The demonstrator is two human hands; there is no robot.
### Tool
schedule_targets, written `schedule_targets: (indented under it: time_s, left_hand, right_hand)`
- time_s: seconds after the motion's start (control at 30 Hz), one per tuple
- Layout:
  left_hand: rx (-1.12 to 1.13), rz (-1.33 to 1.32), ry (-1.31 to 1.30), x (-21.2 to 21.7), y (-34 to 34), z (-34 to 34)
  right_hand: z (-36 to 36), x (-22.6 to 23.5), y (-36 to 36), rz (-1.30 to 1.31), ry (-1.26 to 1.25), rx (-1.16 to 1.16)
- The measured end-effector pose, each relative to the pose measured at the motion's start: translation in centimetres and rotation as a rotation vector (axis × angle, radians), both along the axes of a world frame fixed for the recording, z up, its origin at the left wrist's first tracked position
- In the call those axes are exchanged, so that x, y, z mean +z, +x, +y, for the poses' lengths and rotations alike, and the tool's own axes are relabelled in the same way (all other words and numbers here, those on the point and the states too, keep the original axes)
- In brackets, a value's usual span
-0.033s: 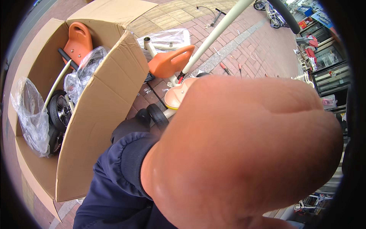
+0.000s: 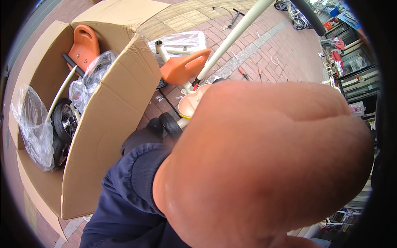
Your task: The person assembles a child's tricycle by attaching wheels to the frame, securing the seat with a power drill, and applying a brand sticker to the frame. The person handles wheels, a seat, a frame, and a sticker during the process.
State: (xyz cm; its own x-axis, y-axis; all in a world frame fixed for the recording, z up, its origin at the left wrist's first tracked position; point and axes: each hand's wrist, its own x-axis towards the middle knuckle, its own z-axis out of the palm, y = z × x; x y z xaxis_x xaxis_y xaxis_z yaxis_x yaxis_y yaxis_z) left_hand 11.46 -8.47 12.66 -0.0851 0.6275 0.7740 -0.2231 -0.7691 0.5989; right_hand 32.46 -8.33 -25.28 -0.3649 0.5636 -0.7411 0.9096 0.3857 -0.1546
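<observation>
— filling most of the view is one hand (image 2: 269, 165), held very close to the camera, with a dark blue sleeve (image 2: 124, 194) coming up from the lower edge.

— which hand, and is it holding anything?

— can't tell which one. only its back shows, blurred by closeness; the fingers are hidden, so whether it's closed or spread, or has hold of anything, i can't say. the other hand isn't visible.

— what's nearest to it?

— just behind its top edge, a partly built child's tricycle (image 2: 186, 97) on the brick pavement (image 2: 264, 53): orange seat (image 2: 182, 68), a cream pole (image 2: 235, 31) slanting up to the right, and a small black wheel (image 2: 170, 125) beside the sleeve.

— and to the left?

— a large open cardboard box (image 2: 107, 136) lying on its side. inside: another orange seat part (image 2: 84, 43), a spoked wheel (image 2: 65, 120), cream tubing (image 2: 62, 93) and crumpled clear plastic bags (image 2: 31, 124).

— anything further off?

— small tools (image 2: 243, 73) on the bricks, bicycles (image 2: 294, 13) at the top right, shop fronts along the right rim.
</observation>
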Motion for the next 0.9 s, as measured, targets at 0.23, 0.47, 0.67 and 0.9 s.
schedule_targets:
  time_s: [0.23,0.47,0.67,0.9]
  left_hand:
    - [-0.035,-0.019,-0.020,-0.6,1.0,-0.1]
    - [-0.044,-0.021,-0.035,-0.6,0.1,-0.4]
    - [-0.054,-0.031,-0.041,-0.9,0.2,-0.7]
    - [-0.057,-0.051,-0.046,-1.4,0.5,-1.3]
  right_hand:
    - [5.7,13.6,-1.7,0.276,0.019,0.140]
    - [7.4,19.4,-5.9,0.352,-0.023,0.436]
    - [7.5,20.4,-6.4,0.335,-0.046,0.522]
    - [7.8,21.2,-6.3,0.316,-0.045,0.555]
